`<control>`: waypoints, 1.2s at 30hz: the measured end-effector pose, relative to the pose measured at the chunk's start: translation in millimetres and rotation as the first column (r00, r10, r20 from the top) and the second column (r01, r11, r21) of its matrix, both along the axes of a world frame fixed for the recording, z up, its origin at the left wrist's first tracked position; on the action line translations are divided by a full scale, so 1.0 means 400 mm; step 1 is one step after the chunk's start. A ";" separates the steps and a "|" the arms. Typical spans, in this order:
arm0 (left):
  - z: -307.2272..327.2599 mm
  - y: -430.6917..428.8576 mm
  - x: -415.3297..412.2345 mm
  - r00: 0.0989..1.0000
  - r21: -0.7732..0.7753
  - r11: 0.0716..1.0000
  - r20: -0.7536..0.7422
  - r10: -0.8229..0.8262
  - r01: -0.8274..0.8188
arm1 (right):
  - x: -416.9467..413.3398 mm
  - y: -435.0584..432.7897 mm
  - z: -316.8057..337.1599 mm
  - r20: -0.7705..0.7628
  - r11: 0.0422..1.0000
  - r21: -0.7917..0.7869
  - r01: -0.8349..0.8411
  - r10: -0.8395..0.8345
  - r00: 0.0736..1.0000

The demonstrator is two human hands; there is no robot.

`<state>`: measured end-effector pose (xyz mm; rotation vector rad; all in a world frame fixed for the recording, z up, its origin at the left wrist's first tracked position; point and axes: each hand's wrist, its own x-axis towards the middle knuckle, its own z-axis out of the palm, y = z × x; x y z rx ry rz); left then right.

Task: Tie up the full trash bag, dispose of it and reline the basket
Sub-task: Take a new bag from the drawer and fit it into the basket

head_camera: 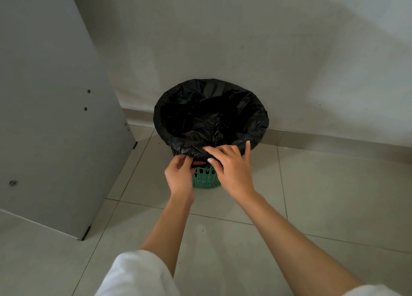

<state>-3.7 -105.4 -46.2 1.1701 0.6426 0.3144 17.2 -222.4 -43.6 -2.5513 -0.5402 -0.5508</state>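
Tiled floor (pixel 312 195) in a corner, plain white wall (pixel 245 39) behind, and we're looking straight down. The left hand (pixel 179 177) has its fingers curled and is pinching the hem of the black trash bag (pixel 209 108) at the near-left of the rim. The right hand (pixel 231 168) is just beside it, fingers spread fairly straight and laid on the folded-over plastic, thumb sitting just under the hem, so it's more pressing than gripping as far as I can see. Both are working the near side of the green slatted basket (pixel 206 179), which stands on the floor close to the wall. The bag is inside the basket with its mouth stretched right round the rim and turned down over the outside. There's a small reddish bit just under the fold, no idea what it is. The inside of the bag is pure black, so I honestly can't tell if there's rubbish in it. My guess: it looks slack and sunken, with no knot anywhere, so either this is a fresh liner getting its last tuck, or the full one hasn't been pulled off yet. No tied bag in sight either way. A grey panel (pixel 55 117) stands off to the left, and a white sleeve (pixel 138 275) shows at the bottom.
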 end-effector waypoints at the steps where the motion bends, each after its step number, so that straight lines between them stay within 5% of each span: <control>1: 0.007 -0.006 0.001 1.000 -0.153 0.988 0.010 0.015 -0.013 | -0.001 0.005 0.000 0.001 1.000 0.002 -0.001 0.001 1.000; 4: 0.017 -0.018 0.010 0.998 -0.429 0.902 -0.040 0.042 -0.055 | 0.002 0.016 -0.002 -0.027 1.000 0.029 -0.010 0.011 1.000; 8: 0.018 -0.016 0.023 0.994 -0.579 0.814 -0.111 -0.017 -0.050 | 0.004 0.021 -0.003 -0.037 0.999 0.031 -0.009 0.010 0.999; 15: 0.013 -0.058 -0.042 0.995 -0.501 0.862 0.089 -0.037 0.077 | 0.016 0.031 0.006 -0.053 0.999 0.047 -0.015 0.017 0.998; 20: 0.018 -0.063 -0.019 0.994 -0.417 0.906 0.041 0.102 -0.076 | 0.017 0.027 0.004 -0.045 0.999 0.033 -0.019 0.021 0.999; 26: 0.009 -0.030 -0.002 0.999 -0.224 0.974 0.031 0.038 -0.030 | 0.023 0.027 0.003 -0.051 0.999 0.030 -0.027 0.029 0.998; 36: 0.009 -0.046 -0.021 0.986 -0.640 0.765 0.066 0.150 -0.073 | 0.023 0.025 0.004 -0.070 0.998 0.055 -0.045 0.049 0.996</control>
